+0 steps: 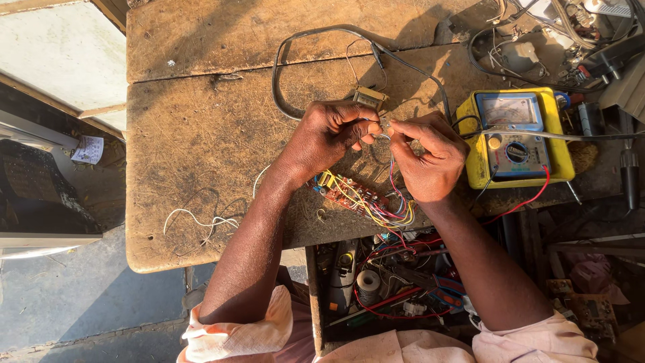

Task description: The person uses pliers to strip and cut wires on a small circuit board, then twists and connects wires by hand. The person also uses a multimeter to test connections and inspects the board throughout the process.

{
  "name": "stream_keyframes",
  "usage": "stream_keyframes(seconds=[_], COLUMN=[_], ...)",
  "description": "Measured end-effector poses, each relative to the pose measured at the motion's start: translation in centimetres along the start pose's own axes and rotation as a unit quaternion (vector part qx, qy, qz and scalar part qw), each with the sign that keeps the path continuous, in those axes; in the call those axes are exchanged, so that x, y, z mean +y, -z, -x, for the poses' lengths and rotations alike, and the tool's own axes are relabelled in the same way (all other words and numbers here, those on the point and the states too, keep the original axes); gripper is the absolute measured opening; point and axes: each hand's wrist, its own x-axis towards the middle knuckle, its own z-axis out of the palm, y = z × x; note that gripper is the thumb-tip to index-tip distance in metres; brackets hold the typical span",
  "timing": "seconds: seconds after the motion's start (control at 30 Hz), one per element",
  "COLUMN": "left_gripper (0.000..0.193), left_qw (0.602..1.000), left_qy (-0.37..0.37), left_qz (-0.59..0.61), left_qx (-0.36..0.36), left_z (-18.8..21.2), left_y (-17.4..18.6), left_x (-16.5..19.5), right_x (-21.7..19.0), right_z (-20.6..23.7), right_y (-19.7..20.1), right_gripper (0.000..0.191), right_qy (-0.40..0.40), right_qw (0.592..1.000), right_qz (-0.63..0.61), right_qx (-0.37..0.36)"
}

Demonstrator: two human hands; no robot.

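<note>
At the near edge of the worktop [201, 134], just above an open drawer [383, 289] crammed with a solder spool, pliers and loose red leads, a small red circuit board [349, 193] lay half over the lip, its yellow, blue and red wires [390, 212] spilling toward the drawer. Slightly farther in, the left hand [329, 138] and the right hand [430, 158] met over the wood, the fingers [366, 128] of both pinched closed on a tiny metallic part [383, 131] that thin leads seemed to tie down to the board; what exactly the part was could not be told. The main risk, as I judged it, lay in that tether: a tug from either hand could have dragged the board off the edge into the drawer, or strained and snapped a thin lead at its joint. The part itself was so small that a slackened pinch could have dropped it among the clutter below. Just beyond the hands sat a small transformer-like block [369, 97], ringed by a black cable [282, 81] looping toward the far edge; a sleeve or wrist could have snagged it. At the right edge stood a yellow analogue multimeter [514, 138], its red lead [531, 198] trailing off the worktop, where a caught lead might have pulled the meter along.
</note>
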Motion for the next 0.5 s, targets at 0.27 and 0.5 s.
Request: stream_keyframes(seconds=[0.27,0.5], left_gripper=[0.017,0.017], left_qw=[1.0,1.0], left_qy=[0.005,0.007], left_qz=[0.005,0.003], left_qx=[0.005,0.0], left_z=[0.11,0.16], left_y=[-0.06,-0.02], left_x=[0.22,0.22], right_x=[0.21,-0.07], right_z=[0.15,0.07], right_y=[-0.08,-0.13], right_gripper=[0.024,0.025], right_qy=[-0.008,-0.008], right_qw=[1.0,1.0], right_qz=[0.009,0.017], right_qx=[0.006,0.007])
